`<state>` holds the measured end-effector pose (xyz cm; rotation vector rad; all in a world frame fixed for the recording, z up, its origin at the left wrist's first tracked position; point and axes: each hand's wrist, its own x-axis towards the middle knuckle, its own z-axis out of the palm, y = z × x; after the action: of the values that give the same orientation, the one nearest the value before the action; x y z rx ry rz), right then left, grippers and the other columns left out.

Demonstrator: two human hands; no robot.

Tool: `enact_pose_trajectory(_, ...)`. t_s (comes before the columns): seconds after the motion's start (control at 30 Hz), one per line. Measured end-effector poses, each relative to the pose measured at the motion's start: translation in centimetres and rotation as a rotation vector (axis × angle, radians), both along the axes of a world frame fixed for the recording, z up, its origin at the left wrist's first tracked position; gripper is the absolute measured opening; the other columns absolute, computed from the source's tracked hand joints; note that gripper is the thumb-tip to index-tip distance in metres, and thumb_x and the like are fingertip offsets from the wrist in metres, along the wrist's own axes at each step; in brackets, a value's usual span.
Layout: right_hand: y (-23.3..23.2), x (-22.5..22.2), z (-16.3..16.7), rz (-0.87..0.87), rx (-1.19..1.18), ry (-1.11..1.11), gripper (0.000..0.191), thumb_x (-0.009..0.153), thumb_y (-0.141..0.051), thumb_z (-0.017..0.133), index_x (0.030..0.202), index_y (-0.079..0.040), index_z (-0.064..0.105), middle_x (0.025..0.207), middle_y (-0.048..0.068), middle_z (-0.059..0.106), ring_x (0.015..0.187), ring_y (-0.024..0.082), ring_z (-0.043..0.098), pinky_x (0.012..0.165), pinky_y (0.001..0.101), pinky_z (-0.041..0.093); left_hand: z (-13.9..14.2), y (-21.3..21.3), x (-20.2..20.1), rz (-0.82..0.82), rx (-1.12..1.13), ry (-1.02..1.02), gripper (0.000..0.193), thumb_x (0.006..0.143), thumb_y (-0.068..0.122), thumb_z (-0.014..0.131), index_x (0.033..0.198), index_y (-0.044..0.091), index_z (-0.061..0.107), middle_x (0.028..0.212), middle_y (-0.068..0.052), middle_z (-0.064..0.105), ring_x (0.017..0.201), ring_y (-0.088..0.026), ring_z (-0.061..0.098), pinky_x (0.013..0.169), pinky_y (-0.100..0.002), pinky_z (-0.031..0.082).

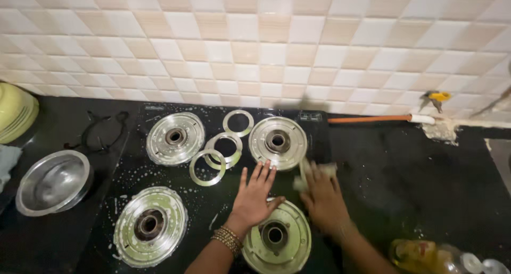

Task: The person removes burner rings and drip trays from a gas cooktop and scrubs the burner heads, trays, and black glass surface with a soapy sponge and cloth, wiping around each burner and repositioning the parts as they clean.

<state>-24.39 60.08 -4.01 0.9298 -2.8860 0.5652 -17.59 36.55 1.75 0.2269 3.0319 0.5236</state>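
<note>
The right hand (323, 198) is closing around a pale sponge (314, 174) and pressing it on the black stove top (213, 199), between two round metal burner plates (278, 142). The left hand (254, 195) is lying open and flat on the stove, holding nothing. The sponge is looking soft, light and squishy, and probably slippery with the soapy suds, so gripping its middle is best.

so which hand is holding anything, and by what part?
Right hand grips a pale scrubbing pad by its near end, pressed on the soapy stove top. Left hand holds nothing; it lies flat, fingers spread.
</note>
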Motion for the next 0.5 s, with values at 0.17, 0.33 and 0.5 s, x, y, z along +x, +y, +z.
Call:
enact_pose_trajectory(0.17, -0.2, -1.6, 0.2, -0.115, 0.025, -0.001, 0.071, 0.096, -0.042, 0.054, 0.155, -0.009, 0.033, 0.165, 0.015, 0.026, 0.152, 0.034, 0.025, 0.121, 0.0528, 0.020, 0.3, -0.1, -0.3, -0.015, 0.043, 0.019, 0.093, 0.095, 0.065, 0.050, 0.159, 0.004, 0.023, 0.167, -0.019, 0.020, 0.155, -0.036, 0.011, 0.123, -0.055, 0.005)
enact_pose_trajectory(0.33, -5.4, -14.2, 0.8, -0.178, 0.037, 0.028, 0.074, 0.098, -0.047, 0.047, 0.159, -0.008, 0.032, 0.168, 0.017, 0.025, 0.154, 0.038, 0.022, 0.122, 0.0561, 0.017, 0.1, -0.5, -0.4, -0.008, 0.072, 0.049, 0.093, 0.094, 0.063, 0.053, 0.159, 0.002, 0.025, 0.166, -0.021, 0.021, 0.155, -0.036, 0.012, 0.122, -0.055, 0.006)
enact_pose_trajectory(0.5, -12.2, -19.9, 2.7, -0.118, 0.180, -0.057, 0.077, 0.100, -0.058, 0.042, 0.157, -0.008, 0.031, 0.164, 0.019, 0.027, 0.152, 0.041, 0.022, 0.122, 0.0580, 0.015, -0.8, -0.9, -0.6, 0.064, 0.133, 0.080, 0.092, 0.097, 0.057, 0.053, 0.158, -0.006, 0.024, 0.167, -0.023, 0.022, 0.157, -0.036, 0.014, 0.123, -0.054, 0.006)
